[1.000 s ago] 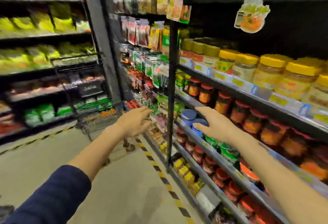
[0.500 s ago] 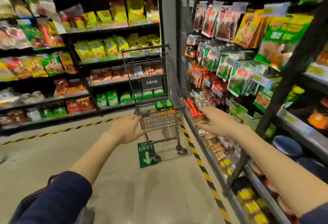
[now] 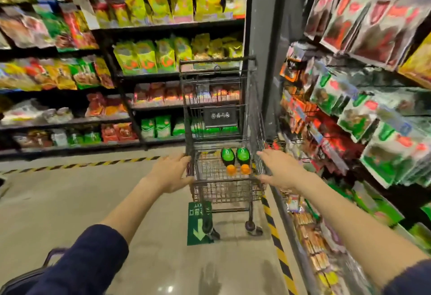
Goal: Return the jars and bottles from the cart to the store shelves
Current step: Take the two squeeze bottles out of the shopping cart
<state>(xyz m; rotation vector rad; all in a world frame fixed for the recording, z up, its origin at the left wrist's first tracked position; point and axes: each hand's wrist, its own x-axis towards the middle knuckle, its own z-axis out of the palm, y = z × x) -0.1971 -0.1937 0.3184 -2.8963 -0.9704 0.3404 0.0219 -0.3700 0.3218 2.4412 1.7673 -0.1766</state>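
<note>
**Both hands at the cart, bottles inside**

My left hand reaches the near left corner of the cart, fingers spread and thumb low; the grip is wide and holds nothing. It sits right at the basket's corner post, though I cannot tell whether the fingertips touch the wire. My right hand is at the near right corner, also with a wide, empty grip, the fingers above the rim and the thumb near the front edge. Again I cannot tell if it is touching.

Two bottles lie side by side in the basket, toward its right side and between my hands. They are dark with green labels and orange caps, the caps pointing at me. They touch or nearly touch each other.

The cart stands on the floor with its handle at the far end. Its front left wheel rests on a green arrow sticker. A yellow and black stripe runs along the floor just right of the cart, at the foot of the right shelves, which hang full of packets. More shelves of bagged goods line the far side behind the cart.

Both my sleeves are dark blue and pushed up the forearm.
</note>
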